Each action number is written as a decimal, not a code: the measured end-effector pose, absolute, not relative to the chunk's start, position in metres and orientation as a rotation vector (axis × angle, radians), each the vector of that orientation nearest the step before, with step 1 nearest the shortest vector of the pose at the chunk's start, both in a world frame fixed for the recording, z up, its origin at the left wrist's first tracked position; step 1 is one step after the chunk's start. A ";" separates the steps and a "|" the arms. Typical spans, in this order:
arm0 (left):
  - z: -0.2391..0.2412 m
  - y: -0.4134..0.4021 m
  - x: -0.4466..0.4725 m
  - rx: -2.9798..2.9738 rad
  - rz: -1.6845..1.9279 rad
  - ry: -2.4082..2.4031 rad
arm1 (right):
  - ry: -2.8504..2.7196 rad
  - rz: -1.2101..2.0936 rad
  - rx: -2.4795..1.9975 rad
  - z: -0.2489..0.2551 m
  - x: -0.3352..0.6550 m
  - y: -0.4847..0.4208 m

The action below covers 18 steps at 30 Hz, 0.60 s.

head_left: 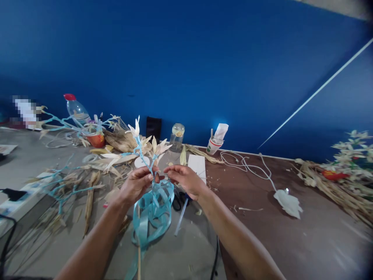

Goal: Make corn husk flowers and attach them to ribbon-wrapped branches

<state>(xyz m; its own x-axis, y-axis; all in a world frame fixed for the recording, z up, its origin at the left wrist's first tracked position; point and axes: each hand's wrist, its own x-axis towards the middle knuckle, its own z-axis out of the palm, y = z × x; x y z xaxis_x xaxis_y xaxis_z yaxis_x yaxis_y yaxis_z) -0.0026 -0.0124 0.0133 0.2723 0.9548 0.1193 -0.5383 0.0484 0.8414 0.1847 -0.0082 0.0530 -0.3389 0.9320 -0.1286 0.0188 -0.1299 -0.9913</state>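
My left hand (138, 182) is closed around the light-blue wrapped stem of a flower branch (140, 151). The branch stands upright, with pale, husk-like petals at its tips. Just right of the stem, my right hand (185, 179) has its fingers bent toward the thumb in a pinch; whatever is between them is hidden. A tangle of shiny light-blue ribbon (144, 223) hangs below both hands, and a thin straw-coloured stick runs down beside it. Scissors (176, 203) lie partly hidden behind the ribbon, close to a clear glue stick (181, 217).
Blue-wrapped branches (60, 192) and dry husks (91, 198) cover the left side. Behind stand a red-capped bottle (76, 109), a glass jar (177, 138) and a paper cup (214, 146). At right are a white cable (247, 165), crumpled tissue (288, 203) and a husk-flower bouquet (354, 151).
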 end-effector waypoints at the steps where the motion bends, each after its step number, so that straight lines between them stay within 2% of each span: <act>1: 0.014 -0.012 -0.002 0.950 1.234 0.558 | -1.321 1.662 -1.058 0.053 0.176 -0.004; 5: 0.015 -0.011 -0.001 0.959 1.248 0.560 | -1.198 1.865 -0.907 0.050 0.157 0.003; 18: 0.021 -0.014 0.001 1.037 1.199 0.542 | -1.191 1.736 -0.877 0.064 0.152 -0.008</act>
<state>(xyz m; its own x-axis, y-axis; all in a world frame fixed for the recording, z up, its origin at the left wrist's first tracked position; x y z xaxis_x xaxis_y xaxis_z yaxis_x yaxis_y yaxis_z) 0.0005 -0.0136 0.0211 0.3192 0.9328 0.1673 -0.4908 0.0117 0.8712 0.1521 -0.0076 0.0639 -0.4080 0.9088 -0.0873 -0.2457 -0.2014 -0.9482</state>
